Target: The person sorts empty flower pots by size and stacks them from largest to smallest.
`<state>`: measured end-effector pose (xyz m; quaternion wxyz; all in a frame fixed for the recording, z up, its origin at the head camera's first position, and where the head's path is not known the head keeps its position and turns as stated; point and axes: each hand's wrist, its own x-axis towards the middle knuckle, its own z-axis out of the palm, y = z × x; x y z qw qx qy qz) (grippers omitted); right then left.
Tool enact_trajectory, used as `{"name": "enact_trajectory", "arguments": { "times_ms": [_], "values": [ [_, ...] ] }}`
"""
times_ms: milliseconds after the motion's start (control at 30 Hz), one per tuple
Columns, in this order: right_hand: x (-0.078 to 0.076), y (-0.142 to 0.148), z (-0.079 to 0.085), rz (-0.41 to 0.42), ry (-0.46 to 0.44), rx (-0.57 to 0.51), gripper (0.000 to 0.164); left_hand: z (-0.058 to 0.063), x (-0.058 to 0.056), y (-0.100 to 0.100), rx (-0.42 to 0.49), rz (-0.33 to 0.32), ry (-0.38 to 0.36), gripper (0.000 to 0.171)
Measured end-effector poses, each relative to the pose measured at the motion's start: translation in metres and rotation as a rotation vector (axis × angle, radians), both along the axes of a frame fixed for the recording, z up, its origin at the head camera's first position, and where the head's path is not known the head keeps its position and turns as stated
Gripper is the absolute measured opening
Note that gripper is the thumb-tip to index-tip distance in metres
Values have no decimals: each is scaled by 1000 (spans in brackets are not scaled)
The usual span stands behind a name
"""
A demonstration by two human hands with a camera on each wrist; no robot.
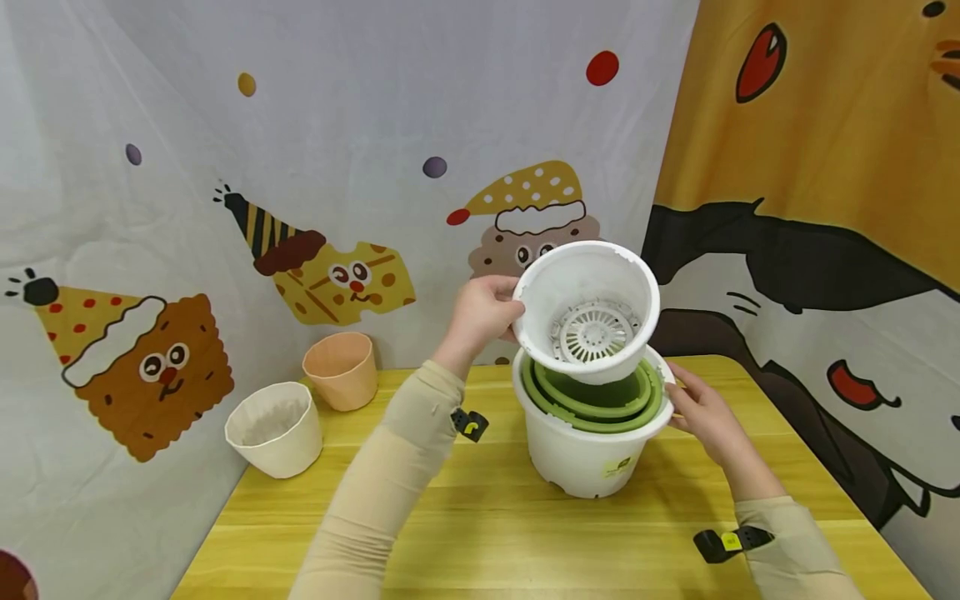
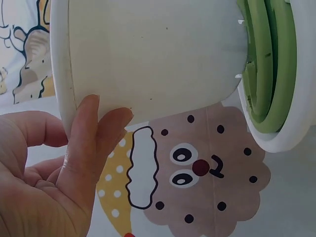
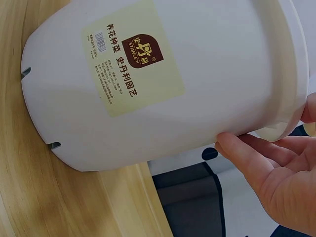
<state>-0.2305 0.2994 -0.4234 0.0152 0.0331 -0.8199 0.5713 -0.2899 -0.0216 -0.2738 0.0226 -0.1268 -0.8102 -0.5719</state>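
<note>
My left hand (image 1: 486, 315) pinches the rim of a small white flowerpot (image 1: 536, 287), thumb on one side and fingers on the outer wall. That pot is tilted towards me, showing its slotted bottom, and it overlaps the large white flowerpot (image 1: 555, 454) below it. Nested inside the large pot are two green flowerpots (image 1: 547, 407), their far parts hidden. With the thumb at the rim and fingers beneath it, my right hand (image 1: 705, 414) grips the large pot, which stands upright on the table. A label (image 3: 133, 57) shows on its side in the right wrist view.
To the left on the wooden table (image 1: 480, 533) stand a cream pot (image 1: 281, 446) and a peach pot (image 1: 345, 379) behind it. A cartoon-printed cloth (image 1: 360, 108) hangs right behind the table and along its sides.
</note>
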Motion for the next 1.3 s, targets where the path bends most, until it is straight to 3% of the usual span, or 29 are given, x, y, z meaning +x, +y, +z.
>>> {"name": "enact_trajectory", "arguments": {
  "times_ms": [533,1300],
  "values": [
    [-1,-2,0,-7,7,-12,61,-10,1,15,-147,9,-21,35],
    [-1,-1,-1,-7,2,-10,60,-14,-13,25,-229,49,-110,27]
  ]
}}
